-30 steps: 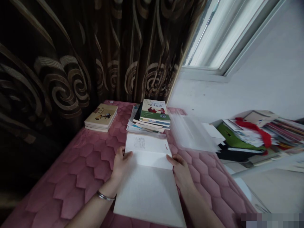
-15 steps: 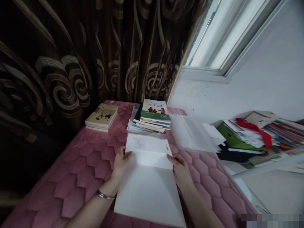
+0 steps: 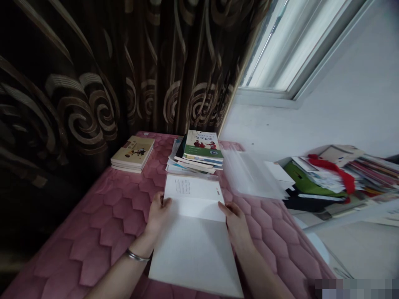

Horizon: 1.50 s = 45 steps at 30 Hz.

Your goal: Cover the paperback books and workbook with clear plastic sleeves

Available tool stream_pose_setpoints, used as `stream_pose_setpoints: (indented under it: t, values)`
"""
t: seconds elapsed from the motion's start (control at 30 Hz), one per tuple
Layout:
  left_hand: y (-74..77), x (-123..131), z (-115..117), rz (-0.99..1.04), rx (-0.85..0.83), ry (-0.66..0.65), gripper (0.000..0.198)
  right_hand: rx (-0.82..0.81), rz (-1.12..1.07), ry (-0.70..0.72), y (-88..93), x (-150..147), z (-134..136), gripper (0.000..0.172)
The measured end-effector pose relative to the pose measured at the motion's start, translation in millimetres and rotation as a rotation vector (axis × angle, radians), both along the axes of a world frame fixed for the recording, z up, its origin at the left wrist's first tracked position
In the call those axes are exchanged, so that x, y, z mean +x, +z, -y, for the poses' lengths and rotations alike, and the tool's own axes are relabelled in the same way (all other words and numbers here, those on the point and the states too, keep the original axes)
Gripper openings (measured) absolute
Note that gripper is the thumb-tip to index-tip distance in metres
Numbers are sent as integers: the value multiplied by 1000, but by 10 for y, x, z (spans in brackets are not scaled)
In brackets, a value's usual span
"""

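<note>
An open book (image 3: pixel 196 249) lies before me on the pink quilted surface, its pale blank side toward me and a page with small print at the far end. My left hand (image 3: pixel 158 211) grips its left edge, thumb on top and fingers curled beneath. On the opposite edge, my right hand (image 3: pixel 235 218) pinches the book the same way, thumb over the white flap. Just beyond the book stands a stack of books (image 3: pixel 202 150), topped by a green and white cover with drawn figures.
A smaller pile of tan books (image 3: pixel 133 153) sits at the back left, near the dark patterned curtain (image 3: pixel 149 66). Clear plastic sheets (image 3: pixel 252 174) lie to the right. Beyond them, a shelf holds papers, a green folder (image 3: pixel 302 178) and a red cloth (image 3: pixel 335 170).
Both hands keep the same hold on the book. The whole view has shifted very slightly; nothing else has visibly moved.
</note>
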State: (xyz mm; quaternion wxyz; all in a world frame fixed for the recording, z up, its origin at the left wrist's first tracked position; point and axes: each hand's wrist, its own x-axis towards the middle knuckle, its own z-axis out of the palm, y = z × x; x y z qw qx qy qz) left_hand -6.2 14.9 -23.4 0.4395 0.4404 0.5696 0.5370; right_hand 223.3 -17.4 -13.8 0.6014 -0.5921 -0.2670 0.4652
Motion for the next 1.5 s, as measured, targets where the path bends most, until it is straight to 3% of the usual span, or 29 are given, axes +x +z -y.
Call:
stream_pose_setpoints:
  t: [0.2,0.4,0.57,0.93,1.1,1.3,1.5]
  values:
    - [-37,-5,8,1,-1,-21,24,36,-52,-131,-91,-19,-21,48]
    - [16,-16,-1,-68,-7,-2,20,88,-10,-45,-100,0,-19,45]
    - [52,-16,-10,-5,-1,-21,14,89,-162,74,29,18,-2,39]
    - [80,-11,3,111,-6,-44,25,19,-182,63,35,33,11,35]
    - [92,18,33,151,-22,-62,39,57,-151,33,-21,29,-5,37]
    - [105,25,58,171,-41,-74,38,50,71,-17,-158,26,-6,35]
    - [118,13,38,89,-10,-63,35,18,85,94,-35,58,0,34]
